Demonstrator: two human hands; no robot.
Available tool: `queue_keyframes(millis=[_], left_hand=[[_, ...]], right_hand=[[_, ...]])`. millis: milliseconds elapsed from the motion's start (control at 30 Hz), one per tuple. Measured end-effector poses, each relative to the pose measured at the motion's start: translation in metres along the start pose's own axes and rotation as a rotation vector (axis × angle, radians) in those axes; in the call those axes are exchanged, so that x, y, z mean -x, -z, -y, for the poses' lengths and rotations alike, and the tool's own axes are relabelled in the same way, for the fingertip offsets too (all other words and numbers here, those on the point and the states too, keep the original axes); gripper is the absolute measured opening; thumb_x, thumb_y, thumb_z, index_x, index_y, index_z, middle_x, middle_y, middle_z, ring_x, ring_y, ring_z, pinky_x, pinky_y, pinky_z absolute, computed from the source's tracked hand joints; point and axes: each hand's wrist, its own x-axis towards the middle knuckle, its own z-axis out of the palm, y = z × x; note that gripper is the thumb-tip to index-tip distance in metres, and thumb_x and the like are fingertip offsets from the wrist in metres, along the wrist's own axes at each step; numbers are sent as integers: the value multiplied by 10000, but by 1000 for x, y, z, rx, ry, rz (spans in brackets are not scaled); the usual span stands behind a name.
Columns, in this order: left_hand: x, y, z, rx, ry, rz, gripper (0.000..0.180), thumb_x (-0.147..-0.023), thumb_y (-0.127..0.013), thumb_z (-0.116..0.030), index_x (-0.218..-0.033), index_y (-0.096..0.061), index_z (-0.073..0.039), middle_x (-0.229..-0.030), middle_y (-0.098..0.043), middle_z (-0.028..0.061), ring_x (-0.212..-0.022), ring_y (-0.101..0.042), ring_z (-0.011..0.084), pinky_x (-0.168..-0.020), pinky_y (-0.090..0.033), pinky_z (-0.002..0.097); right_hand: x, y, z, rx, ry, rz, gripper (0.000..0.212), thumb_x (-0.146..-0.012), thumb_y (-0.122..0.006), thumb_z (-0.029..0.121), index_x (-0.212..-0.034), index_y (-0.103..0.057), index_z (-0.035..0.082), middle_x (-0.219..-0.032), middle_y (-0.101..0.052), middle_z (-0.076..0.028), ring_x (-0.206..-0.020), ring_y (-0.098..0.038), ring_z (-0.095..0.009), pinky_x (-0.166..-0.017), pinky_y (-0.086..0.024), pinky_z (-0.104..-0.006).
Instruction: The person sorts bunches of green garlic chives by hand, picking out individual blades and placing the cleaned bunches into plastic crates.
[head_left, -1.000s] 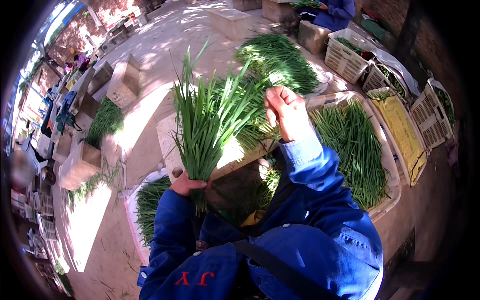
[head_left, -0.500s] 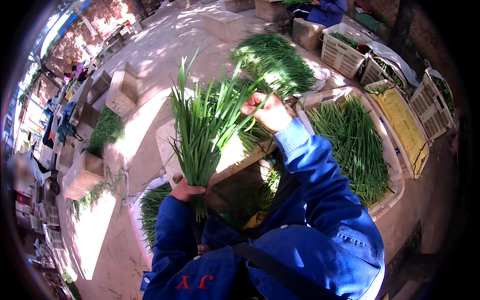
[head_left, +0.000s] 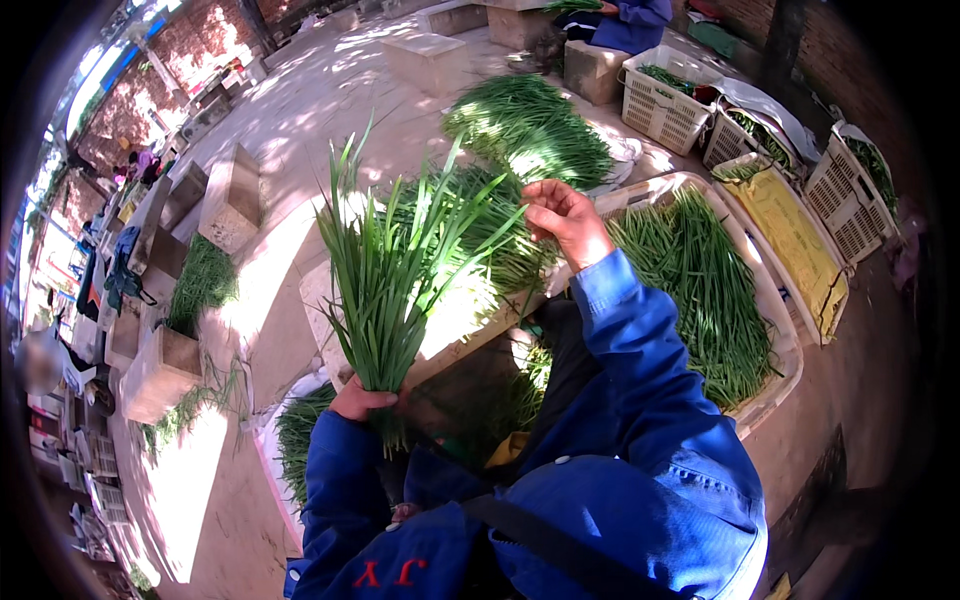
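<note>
My left hand (head_left: 362, 400) is closed round the lower part of a bunch of green chives (head_left: 378, 300). The bunch stands upright, its long leaves fanning out at the top and its cut ends showing below the fist. To the right of the bunch, my right hand (head_left: 568, 225) is raised with thumb and forefinger pinched at the tip of one leaf that leans out. Behind the bunch, more chives (head_left: 490, 225) lie on a pale stone slab (head_left: 465, 340).
A shallow plastic tray (head_left: 793, 365) full of chives stands at my right. Beyond lie a chive pile (head_left: 525, 125), crates (head_left: 665, 112) and a yellow sack (head_left: 790, 240). Stone blocks (head_left: 232, 200) stand at the left. A seated person (head_left: 640, 22) is at the far side.
The whole view has shifted slightly. The bunch and my left hand sit a little lower and further left in it. My right hand's fingers remain pinched by the leaf tip.
</note>
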Motion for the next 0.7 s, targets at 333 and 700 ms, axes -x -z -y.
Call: queue_keyframes(millis=[333, 700], left_hand=[[3, 1, 1, 29, 50, -40, 439, -610, -708, -106, -1009, -561, 6, -712, -585, 120, -618, -559, 224, -559, -448, 323], [-9, 3, -33, -928, -214, -521, 467, -724, -623, -12, -1178, -554, -93, -746, -611, 57, -630, -593, 196, -557, -473, 335]], right_hand=[[-26, -15, -1, 362, 66, 147, 183, -835, -670, 189, -860, -628, 12, -640, -529, 43, -538, -429, -36, -504, -359, -201], [43, 36, -96, -148, -475, 388, 183, -883, -588, 176, -913, -629, 1, -725, -627, -59, -614, -573, -128, -562, -482, -278]])
